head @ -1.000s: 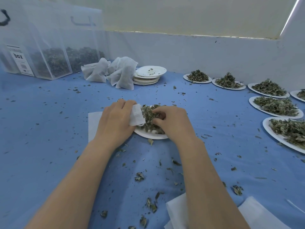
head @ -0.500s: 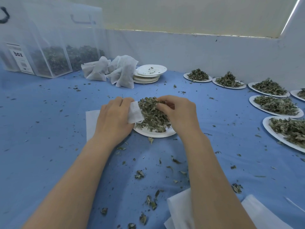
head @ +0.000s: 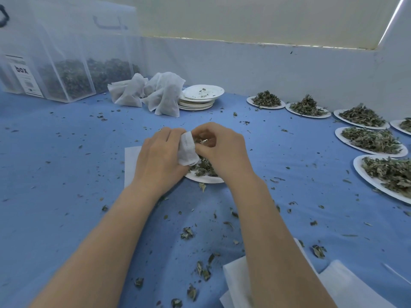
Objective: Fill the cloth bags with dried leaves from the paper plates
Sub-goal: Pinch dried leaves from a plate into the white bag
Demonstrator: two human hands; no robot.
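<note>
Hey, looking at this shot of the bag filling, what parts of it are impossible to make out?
All in the head view:
- Bag mouth: the cloth bag is bunched between the left hand and right hand; how full it is stays hidden.
- Right fingertips: curled under, so their hold on the leaves is unclear.
- Working paper plate: mostly covered by both hands.
- Storage box label: small print too tiny.
- Far-right plate: cut by the frame edge.

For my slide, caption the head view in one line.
Left hand holds a cloth bag open while the right hand pushes dried leaves in over a paper plate.
</note>
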